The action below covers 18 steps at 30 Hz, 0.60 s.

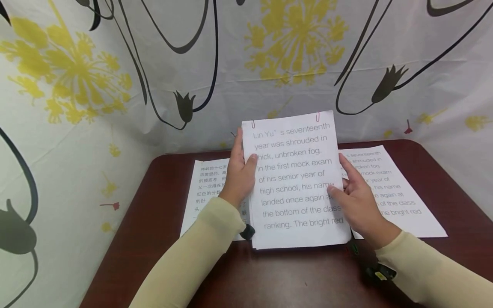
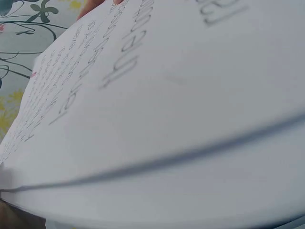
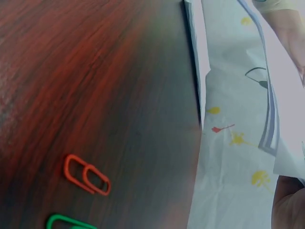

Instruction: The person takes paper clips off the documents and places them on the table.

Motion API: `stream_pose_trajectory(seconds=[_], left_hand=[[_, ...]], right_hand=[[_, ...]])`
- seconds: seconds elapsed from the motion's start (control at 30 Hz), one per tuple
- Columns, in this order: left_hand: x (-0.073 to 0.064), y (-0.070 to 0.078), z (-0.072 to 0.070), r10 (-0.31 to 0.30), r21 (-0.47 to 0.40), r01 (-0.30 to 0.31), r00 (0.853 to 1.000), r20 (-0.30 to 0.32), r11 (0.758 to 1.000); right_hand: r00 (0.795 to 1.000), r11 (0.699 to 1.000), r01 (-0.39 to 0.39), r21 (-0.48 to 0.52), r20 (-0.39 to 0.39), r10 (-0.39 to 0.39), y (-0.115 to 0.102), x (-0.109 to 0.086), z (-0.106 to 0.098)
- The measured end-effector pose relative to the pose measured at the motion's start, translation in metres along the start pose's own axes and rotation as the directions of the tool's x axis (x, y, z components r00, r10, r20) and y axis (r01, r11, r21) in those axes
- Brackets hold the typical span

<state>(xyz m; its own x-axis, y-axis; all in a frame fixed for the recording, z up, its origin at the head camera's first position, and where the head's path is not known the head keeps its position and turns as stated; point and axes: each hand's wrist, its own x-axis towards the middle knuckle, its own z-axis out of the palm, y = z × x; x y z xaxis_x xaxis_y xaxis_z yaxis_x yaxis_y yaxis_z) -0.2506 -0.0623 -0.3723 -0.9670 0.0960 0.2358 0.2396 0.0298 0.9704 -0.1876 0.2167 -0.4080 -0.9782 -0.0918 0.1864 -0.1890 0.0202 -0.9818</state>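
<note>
Left sheet [image 1: 202,184]: A page of Chinese print lies on the dark red table [image 1: 292,273], partly hidden behind the left arm.
Left hand [image 1: 239,177]: In my head view it grips the left edge of the clipped stack [image 1: 294,186], thumb on the front page, other fingers mostly hidden behind.
Left wrist close-up: My feed from here is nearly all page, large blurred letters and one dark line running across the paper.
Clipped stack: Held up between both hands above the table, English text facing me, two paper clips [image 1: 317,116] on its top edge; the right wrist feed alone shows me its layered sheets edge-on.
Right hand [image 1: 360,201]: It pinches the right edge, thumb across the words on the front, fingers partly tucked behind.
Loose clips: My right wrist feed gives a clear red clip [image 3: 87,175] and a cropped green clip [image 3: 71,223] on the wood; from the head, only the green is discernible, near the stack's lower right corner.
Right sheet [image 1: 404,201]: English print, flat on the table, partly behind the right hand.
</note>
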Motion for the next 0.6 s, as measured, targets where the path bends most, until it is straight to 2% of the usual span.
stream_pose_trajectory(seconds=[0.33,0.5,0.6], left_hand=[[-0.006,-0.001,-0.002,0.043,0.017,-0.043,0.999,0.007,0.999],[-0.012,0.0,-0.002,0.07,-0.017,-0.07,0.997,0.026,0.997],[-0.017,0.0,-0.002,0.092,-0.021,-0.092,0.995,0.036,0.996]], right_hand=[[0.994,0.995,0.094,0.034,0.061,-0.096,0.001,0.0,-0.004],[0.991,0.992,0.125,-0.014,0.056,-0.124,-0.009,0.005,-0.006],[0.987,0.988,0.154,-0.007,0.043,-0.153,-0.017,0.011,-0.007]])
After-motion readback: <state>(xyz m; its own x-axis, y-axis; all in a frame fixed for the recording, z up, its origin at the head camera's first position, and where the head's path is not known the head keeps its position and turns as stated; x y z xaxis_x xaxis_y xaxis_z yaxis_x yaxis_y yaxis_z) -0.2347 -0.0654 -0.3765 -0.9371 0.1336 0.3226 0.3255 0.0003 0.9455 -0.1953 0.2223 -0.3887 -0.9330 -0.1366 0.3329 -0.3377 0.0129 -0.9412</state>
